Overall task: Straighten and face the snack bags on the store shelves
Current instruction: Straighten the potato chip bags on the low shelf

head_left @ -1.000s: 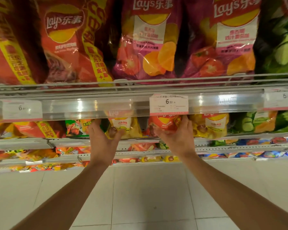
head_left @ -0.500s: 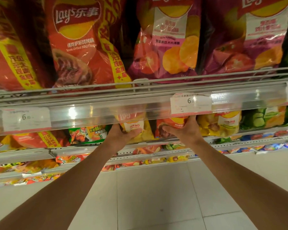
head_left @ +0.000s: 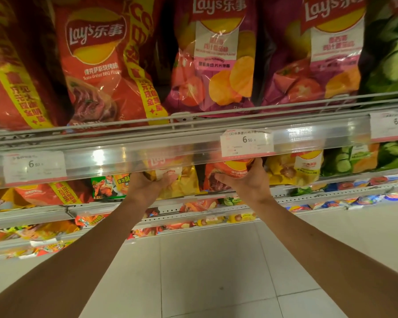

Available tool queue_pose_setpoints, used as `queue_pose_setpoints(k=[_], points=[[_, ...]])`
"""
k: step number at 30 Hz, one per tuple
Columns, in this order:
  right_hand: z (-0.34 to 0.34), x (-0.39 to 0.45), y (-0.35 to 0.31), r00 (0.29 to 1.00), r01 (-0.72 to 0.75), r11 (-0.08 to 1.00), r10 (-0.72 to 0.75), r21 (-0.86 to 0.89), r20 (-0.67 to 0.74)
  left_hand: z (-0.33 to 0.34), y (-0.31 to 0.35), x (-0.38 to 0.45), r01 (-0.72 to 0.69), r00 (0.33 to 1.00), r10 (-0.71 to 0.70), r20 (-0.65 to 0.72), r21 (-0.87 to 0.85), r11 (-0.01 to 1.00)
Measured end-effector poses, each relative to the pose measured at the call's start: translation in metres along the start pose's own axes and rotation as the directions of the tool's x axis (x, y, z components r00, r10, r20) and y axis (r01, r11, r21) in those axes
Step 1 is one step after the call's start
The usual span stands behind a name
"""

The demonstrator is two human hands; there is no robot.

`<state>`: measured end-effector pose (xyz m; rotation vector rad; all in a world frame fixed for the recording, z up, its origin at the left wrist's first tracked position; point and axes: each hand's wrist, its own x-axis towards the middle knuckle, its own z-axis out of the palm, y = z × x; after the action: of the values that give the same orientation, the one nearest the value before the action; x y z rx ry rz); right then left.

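Note:
Both my arms reach under the upper shelf's clear price rail (head_left: 129,154) to the second shelf. My left hand (head_left: 148,185) grips a yellow Lay's bag (head_left: 184,182), thumb across its front. My right hand (head_left: 247,182) holds a red BBQ Lay's bag (head_left: 218,177) beside it, thumb on the bag's left part and fingers up its right side. The tops of both bags are hidden behind the rail. On the upper shelf stand large red BBQ bags (head_left: 94,65) and purple tomato bags (head_left: 216,60).
A green snack bag (head_left: 108,185) sits left of my left hand, a yellow bag (head_left: 294,171) and green cucumber bags (head_left: 354,159) right of my right hand. Lower shelves hold several small packets (head_left: 193,207). Pale tiled floor (head_left: 205,271) lies below. Price tags (head_left: 246,143) hang on the rail.
The view has tilted upward and nearer the shelves. My hands have closed in on the two bags, the left thumb now lying across the yellow bag.

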<state>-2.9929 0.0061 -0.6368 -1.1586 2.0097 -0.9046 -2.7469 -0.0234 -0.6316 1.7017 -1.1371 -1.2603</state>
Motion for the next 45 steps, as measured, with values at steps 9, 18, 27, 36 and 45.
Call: queue_pose_setpoints(k=[9,18,27,36,45], points=[[-0.011,-0.041,0.01,0.998,0.064,0.997,-0.065,0.041,0.003,-0.001,-0.001,-0.02,-0.024,0.995,0.021,-0.096,-0.028,0.999],[-0.063,-0.077,0.07,0.997,-0.057,0.989,0.064,0.137,-0.044,0.056,0.014,-0.028,-0.032,0.997,0.026,-0.077,-0.066,0.997],[-0.124,-0.09,0.12,0.978,-0.108,0.979,0.135,0.172,-0.158,0.144,0.032,-0.035,-0.09,0.996,0.09,0.013,-0.004,0.996],[-0.14,-0.08,0.14,0.976,-0.122,0.981,0.145,0.15,-0.159,0.195,0.03,-0.034,-0.011,0.992,0.008,0.126,0.021,1.0],[-0.136,-0.078,0.138,0.977,-0.137,0.98,0.157,0.142,-0.141,0.2,0.032,-0.021,0.044,0.982,-0.071,0.172,0.157,0.987]])
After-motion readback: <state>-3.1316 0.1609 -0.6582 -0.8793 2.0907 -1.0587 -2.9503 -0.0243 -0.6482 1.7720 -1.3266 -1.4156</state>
